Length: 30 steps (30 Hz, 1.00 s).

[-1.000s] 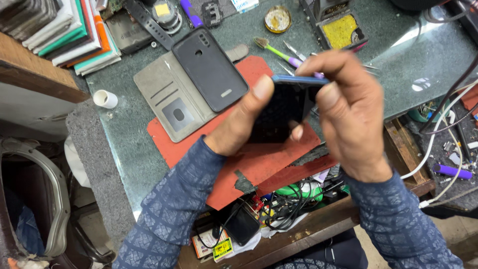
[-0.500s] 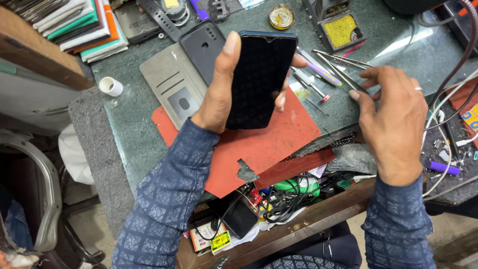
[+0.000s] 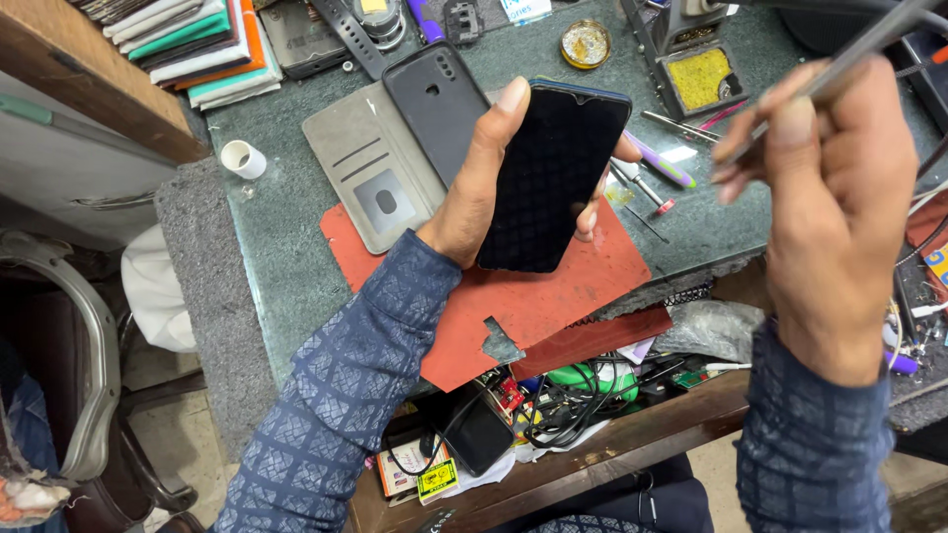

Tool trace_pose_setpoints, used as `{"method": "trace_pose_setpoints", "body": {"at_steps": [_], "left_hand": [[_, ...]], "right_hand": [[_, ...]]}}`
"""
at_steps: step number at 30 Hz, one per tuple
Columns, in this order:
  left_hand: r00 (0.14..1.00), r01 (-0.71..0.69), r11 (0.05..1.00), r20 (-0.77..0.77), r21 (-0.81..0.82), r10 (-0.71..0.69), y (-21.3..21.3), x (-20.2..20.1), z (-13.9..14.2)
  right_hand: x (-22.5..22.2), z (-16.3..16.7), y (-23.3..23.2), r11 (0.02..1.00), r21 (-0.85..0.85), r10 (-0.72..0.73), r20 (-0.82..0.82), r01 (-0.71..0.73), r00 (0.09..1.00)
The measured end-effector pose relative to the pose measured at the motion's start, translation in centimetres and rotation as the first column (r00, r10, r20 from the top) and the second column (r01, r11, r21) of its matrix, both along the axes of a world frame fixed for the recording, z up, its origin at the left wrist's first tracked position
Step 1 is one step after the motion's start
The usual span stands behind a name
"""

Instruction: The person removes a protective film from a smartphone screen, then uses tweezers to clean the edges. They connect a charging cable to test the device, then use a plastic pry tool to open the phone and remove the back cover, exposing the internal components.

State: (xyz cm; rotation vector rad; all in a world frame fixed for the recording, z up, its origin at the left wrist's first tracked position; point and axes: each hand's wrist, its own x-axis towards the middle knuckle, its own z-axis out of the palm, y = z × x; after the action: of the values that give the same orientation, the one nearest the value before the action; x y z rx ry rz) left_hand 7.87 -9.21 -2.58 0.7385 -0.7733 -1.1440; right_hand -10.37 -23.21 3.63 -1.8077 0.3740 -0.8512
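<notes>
Right hand (image 3: 839, 207) now raised, gripping tweezers (image 3: 869, 39); left hand (image 3: 484, 188) still holds phone (image 3: 548, 178).

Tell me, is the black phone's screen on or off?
Off: the black phone in the left hand shows a plain dark screen, no picture.

The phone (image 3: 549, 178) in the left hand (image 3: 474, 197) shows a glossy black glass face, and the tweezers (image 3: 849, 54) pinched by the right hand (image 3: 839, 207) look like smooth bare metal. The table (image 3: 286, 247) is polished green stone, its red mat (image 3: 533, 296) matt and worn. Beside it the grey wallet case (image 3: 370, 178) looks like soft, dull leatherette.
</notes>
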Motion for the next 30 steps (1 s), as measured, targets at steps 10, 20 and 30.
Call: {"method": "trace_pose_setpoints", "body": {"at_steps": [10,20,30], "left_hand": [[1.0,0.001,0.997,-0.004,0.083,-0.001,-0.1,-0.1,0.0],[0.999,0.026,0.997,0.027,0.072,-0.028,0.1,-0.1,0.3],[0.999,0.042,0.998,0.027,0.035,-0.043,-0.1,-0.1,-0.1]], "right_hand": [[4.4,-2.7,0.6,0.985,-0.024,0.168,0.309,-0.169,0.936],[3.9,-3.1,0.5,0.985,-0.038,0.169,0.287,-0.165,0.943],[3.5,-2.7,0.8,0.984,-0.069,0.179,0.261,-0.167,0.948]]}}
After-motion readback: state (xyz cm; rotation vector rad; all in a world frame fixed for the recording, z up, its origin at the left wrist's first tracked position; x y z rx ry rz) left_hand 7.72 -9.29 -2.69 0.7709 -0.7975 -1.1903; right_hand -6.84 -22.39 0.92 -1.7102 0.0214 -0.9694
